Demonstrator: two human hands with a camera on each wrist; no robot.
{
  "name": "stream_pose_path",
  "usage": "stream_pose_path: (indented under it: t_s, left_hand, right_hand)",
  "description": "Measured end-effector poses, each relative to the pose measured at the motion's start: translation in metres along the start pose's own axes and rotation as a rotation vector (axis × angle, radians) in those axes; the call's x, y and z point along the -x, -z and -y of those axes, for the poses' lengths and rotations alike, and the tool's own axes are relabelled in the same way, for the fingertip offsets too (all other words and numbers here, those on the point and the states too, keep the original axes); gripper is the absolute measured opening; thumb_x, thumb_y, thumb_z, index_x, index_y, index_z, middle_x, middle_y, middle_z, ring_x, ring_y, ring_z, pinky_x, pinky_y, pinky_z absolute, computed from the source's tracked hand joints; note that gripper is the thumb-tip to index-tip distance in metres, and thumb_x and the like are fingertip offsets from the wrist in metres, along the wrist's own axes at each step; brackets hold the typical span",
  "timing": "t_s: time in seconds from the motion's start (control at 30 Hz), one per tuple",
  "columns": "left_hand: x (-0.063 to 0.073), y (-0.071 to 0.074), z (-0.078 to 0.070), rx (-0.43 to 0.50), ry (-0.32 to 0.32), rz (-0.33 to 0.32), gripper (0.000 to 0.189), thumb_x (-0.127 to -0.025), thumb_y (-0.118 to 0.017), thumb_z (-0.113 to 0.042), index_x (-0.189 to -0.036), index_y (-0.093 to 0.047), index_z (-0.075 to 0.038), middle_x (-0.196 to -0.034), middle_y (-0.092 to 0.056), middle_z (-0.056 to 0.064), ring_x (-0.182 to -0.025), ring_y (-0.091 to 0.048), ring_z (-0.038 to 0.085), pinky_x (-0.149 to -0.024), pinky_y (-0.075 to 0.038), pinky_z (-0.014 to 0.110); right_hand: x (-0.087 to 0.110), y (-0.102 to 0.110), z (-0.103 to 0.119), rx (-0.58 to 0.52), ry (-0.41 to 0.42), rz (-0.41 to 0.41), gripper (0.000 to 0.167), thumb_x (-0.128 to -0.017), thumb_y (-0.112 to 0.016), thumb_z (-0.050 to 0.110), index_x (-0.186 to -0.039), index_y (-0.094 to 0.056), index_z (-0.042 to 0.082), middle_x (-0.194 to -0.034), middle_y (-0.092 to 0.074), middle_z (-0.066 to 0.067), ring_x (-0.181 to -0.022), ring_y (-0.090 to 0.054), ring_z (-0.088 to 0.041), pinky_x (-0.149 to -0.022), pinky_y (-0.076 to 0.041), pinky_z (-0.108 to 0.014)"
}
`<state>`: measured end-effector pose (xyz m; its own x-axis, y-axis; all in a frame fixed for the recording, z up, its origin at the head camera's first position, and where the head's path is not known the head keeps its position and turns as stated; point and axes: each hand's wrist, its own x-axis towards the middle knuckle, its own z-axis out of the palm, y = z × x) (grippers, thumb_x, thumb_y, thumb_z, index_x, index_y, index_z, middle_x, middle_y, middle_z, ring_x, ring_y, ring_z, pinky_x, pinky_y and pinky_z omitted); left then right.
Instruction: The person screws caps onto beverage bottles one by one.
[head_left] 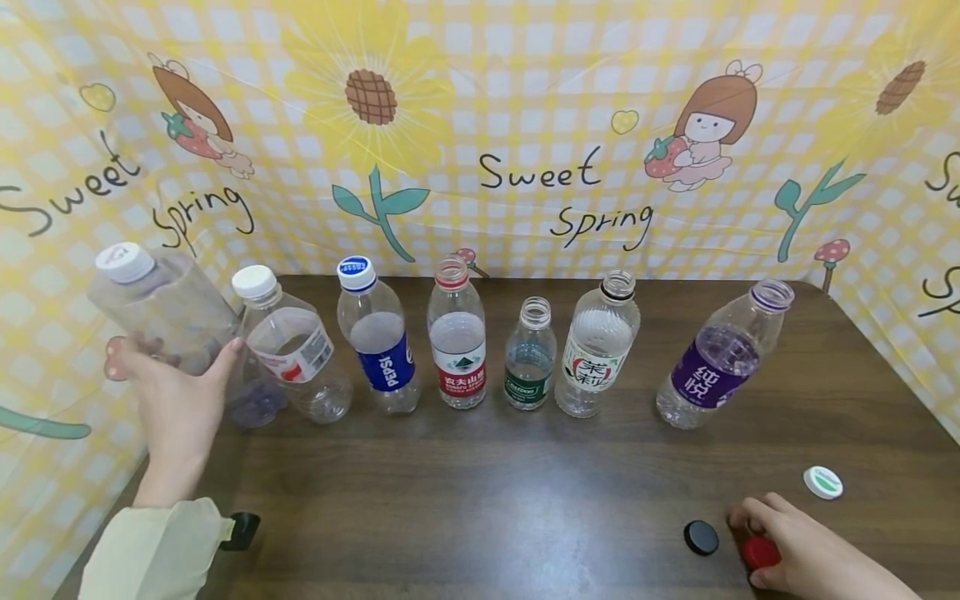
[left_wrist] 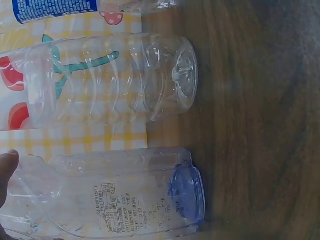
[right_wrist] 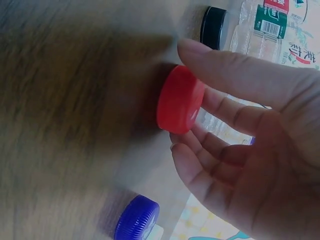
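Left fingers (head_left: 133,360) raised — gripping, right fingers (right_wrist: 189,167) curled

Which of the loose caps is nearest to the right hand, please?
The red cap, between the thumb and fingers of the right hand; the black cap, white cap and blue cap lie apart from it.

Draped nook: table (head_left: 480,492), checked cloth (head_left: 517,100)

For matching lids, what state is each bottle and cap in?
Far-left bottle, capped, in left fingers
Second-from-left bottle, capped
Pepsi bottle, capped
Red-label bottle, uncapped
Green-label bottle, uncapped
White-label bottle, uncapped
Purple-label bottle, uncapped
Red cap, in right fingers
Black cap, loose
White-green cap, loose
Blue cap, loose
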<state>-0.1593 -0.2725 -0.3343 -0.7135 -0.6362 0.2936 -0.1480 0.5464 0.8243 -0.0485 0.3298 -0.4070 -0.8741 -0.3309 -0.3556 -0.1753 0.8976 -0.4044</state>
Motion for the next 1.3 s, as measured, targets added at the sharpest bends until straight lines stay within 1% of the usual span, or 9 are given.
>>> stream_pose_path:
  t_s: [0.27, 0.5, 0.6, 0.73, 0.87, 0.97, 1.1, 1.23, 1.3]
  left_hand:
    - [-0.001, 0.002, 0.003, -0.011, -0.001, 0.041, 0.081, -0.085, -0.069, -0.036, -0.140, -0.017, -0.009, -0.132, -0.028, 0.015, -0.122, -0.037, 0.033, -0.102, -0.031, 0.047]
    - [0.000, 0.008, 0.002, 0.024, 0.028, 0.104, 0.086, -0.088, -0.064, -0.038, -0.147, -0.007, -0.011, -0.147, -0.022, 0.021, -0.136, -0.030, 0.042, -0.115, -0.024, 0.050]
    - [0.000, 0.010, 0.002, 0.042, 0.028, 0.127, 0.093, -0.089, -0.063, -0.038, -0.150, 0.002, -0.014, -0.153, -0.017, 0.023, -0.141, -0.025, 0.041, -0.118, -0.021, 0.048]
    - [0.001, 0.012, 0.003, 0.083, 0.013, 0.137, 0.096, -0.088, -0.065, -0.035, -0.150, 0.007, -0.020, -0.158, -0.013, 0.020, -0.145, -0.022, 0.034, -0.120, -0.018, 0.045]
    - [0.002, 0.013, 0.002, 0.119, -0.003, 0.114, 0.091, -0.088, -0.065, -0.030, -0.149, 0.002, -0.023, -0.158, -0.019, 0.015, -0.142, -0.030, 0.033, -0.117, -0.025, 0.044]
    - [0.001, 0.016, 0.001, 0.179, 0.025, 0.115, 0.092, -0.090, -0.063, -0.025, -0.149, 0.007, -0.021, -0.159, -0.015, 0.009, -0.140, -0.031, 0.028, -0.116, -0.028, 0.042]
    - [0.004, 0.026, 0.000, 0.256, 0.081, 0.126, 0.098, -0.090, -0.063, -0.023, -0.150, 0.015, -0.020, -0.161, -0.004, 0.008, -0.146, -0.020, 0.021, -0.120, -0.020, 0.039]
    - [0.009, 0.040, -0.001, 0.237, 0.121, 0.087, 0.102, -0.089, -0.065, -0.027, -0.150, 0.017, -0.023, -0.160, -0.004, 0.010, -0.148, -0.016, 0.022, -0.120, -0.019, 0.041]
    - [0.014, 0.047, -0.001, 0.266, 0.093, 0.034, 0.101, -0.088, -0.065, -0.027, -0.151, 0.013, -0.022, -0.158, -0.009, 0.009, -0.145, -0.021, 0.024, -0.120, -0.022, 0.041]
  right_hand:
    - [-0.001, -0.001, 0.001, -0.005, -0.016, 0.000, 0.040, -0.067, -0.082, 0.015, -0.099, -0.058, 0.014, -0.098, -0.055, -0.003, -0.084, -0.049, -0.009, -0.064, -0.049, -0.026]
    - [0.000, -0.001, 0.001, 0.000, -0.024, -0.006, 0.039, -0.067, -0.082, 0.013, -0.097, -0.057, 0.014, -0.097, -0.054, -0.003, -0.082, -0.048, -0.006, -0.063, -0.047, -0.024]
    - [0.001, -0.002, -0.001, 0.001, -0.013, -0.003, 0.038, -0.067, -0.081, 0.013, -0.096, -0.057, 0.014, -0.097, -0.054, -0.002, -0.081, -0.046, -0.003, -0.063, -0.046, -0.022]
    - [0.000, -0.003, -0.003, -0.004, 0.005, -0.004, 0.038, -0.067, -0.081, 0.013, -0.095, -0.056, 0.015, -0.097, -0.054, -0.002, -0.080, -0.045, -0.001, -0.063, -0.046, -0.022]
    - [0.000, -0.004, -0.007, 0.000, 0.042, -0.014, 0.039, -0.065, -0.082, 0.013, -0.095, -0.056, 0.015, -0.096, -0.053, -0.002, -0.080, -0.043, 0.002, -0.063, -0.045, -0.021]
    - [0.000, -0.005, -0.009, -0.001, 0.066, -0.015, 0.041, -0.063, -0.082, 0.013, -0.094, -0.056, 0.015, -0.096, -0.053, -0.001, -0.081, -0.043, 0.003, -0.062, -0.045, -0.020]
    - [0.000, -0.006, -0.012, 0.013, 0.086, -0.026, 0.040, -0.063, -0.082, 0.011, -0.093, -0.056, 0.016, -0.095, -0.053, -0.001, -0.081, -0.044, 0.003, -0.062, -0.046, -0.021]
    - [0.001, -0.006, -0.014, 0.032, 0.098, -0.039, 0.038, -0.064, -0.082, 0.010, -0.092, -0.057, 0.016, -0.095, -0.054, 0.000, -0.080, -0.045, 0.004, -0.063, -0.045, -0.020]
    - [0.000, -0.006, -0.015, 0.027, 0.090, -0.032, 0.037, -0.065, -0.082, 0.010, -0.092, -0.057, 0.015, -0.095, -0.054, 0.000, -0.079, -0.044, 0.005, -0.063, -0.045, -0.020]
